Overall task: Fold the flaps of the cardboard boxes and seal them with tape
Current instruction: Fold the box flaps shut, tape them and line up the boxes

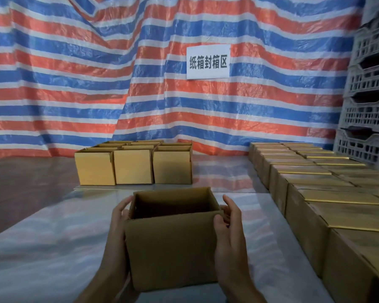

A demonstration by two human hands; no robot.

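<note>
My left hand [118,219] and right hand [230,224] curl round the open box [171,248]. Unfolded, untaped yet; closed boxes [315,206] at right.

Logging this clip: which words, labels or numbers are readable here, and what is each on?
"纸箱封箱区": black characters on the white paper sign, which hangs on the striped tarp.
No print shows on the held cardboard box, the open boxes behind it, the closed boxes at the right or the grey crates.
</note>
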